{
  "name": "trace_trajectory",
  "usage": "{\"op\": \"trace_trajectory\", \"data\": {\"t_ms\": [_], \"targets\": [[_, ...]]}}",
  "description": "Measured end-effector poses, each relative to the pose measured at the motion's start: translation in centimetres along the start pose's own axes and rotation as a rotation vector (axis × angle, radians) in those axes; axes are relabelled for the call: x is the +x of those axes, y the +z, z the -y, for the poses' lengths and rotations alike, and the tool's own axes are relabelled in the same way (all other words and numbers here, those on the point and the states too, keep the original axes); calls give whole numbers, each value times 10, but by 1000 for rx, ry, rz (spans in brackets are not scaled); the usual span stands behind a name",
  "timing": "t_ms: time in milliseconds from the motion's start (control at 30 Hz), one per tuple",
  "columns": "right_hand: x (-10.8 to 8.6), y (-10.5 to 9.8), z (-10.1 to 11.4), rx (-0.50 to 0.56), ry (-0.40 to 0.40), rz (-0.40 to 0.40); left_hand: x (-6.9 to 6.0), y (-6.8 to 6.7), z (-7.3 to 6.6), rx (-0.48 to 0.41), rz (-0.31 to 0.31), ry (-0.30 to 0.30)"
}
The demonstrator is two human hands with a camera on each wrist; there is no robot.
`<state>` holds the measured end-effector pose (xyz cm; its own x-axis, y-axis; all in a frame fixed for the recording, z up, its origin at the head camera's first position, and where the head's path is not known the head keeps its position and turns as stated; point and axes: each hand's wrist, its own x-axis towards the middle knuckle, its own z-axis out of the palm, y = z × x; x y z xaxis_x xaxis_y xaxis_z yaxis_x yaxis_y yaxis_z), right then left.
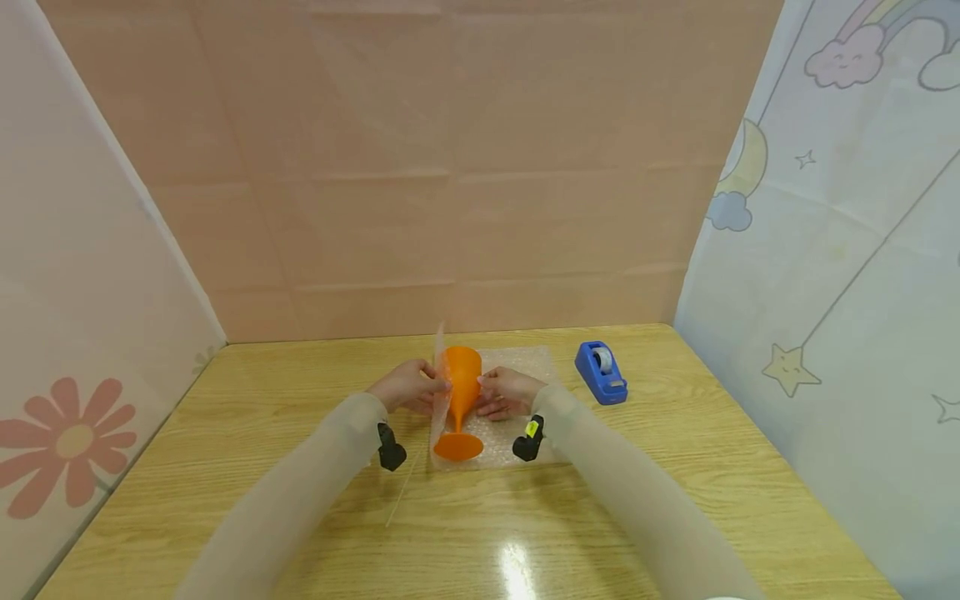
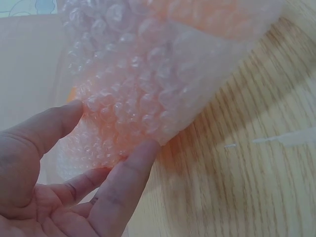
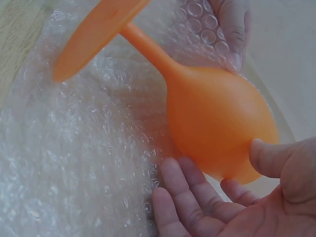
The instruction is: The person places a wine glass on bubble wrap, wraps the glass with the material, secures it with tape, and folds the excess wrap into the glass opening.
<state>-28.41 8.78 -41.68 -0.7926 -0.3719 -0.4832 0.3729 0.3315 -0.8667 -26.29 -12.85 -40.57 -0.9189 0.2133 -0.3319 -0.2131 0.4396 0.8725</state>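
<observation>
An orange wine glass [image 1: 462, 379] lies on its side over a sheet of bubble wrap [image 1: 517, 446], its round foot toward me. My left hand [image 1: 408, 385] pinches the left part of the sheet, which stands raised against the bowl; in the left wrist view the bubble wrap [image 2: 133, 84] hides most of the glass. With thumb on the bowl and fingers curled beneath, my right hand [image 1: 508, 392] holds the wine glass [image 3: 217, 113] from the right. The stem and foot show uncovered in the right wrist view.
To the right of the bubble wrap stands a blue tape dispenser [image 1: 600, 375] with a roll in it. A thin pale strip [image 1: 402, 492] lies on the wooden table [image 1: 247, 433], left of the sheet. Cloth-covered walls border the table at the back and sides.
</observation>
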Motion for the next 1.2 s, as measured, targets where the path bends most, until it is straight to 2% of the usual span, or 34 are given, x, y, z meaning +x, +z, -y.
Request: {"op": "trace_trajectory", "data": {"t_ms": [167,467,833,1200], "targets": [[2,0,-1,-21,2,1,1,0,0,10,-6,2],[-2,2,5,-136,-7,8,-2,0,-1,26,-12,5],[-12,14,15,-281,-44,-48,-7,2,-4,41,-24,3],[-11,18,13,-308,-64,-60,-3,4,-2,52,-35,6]]}}
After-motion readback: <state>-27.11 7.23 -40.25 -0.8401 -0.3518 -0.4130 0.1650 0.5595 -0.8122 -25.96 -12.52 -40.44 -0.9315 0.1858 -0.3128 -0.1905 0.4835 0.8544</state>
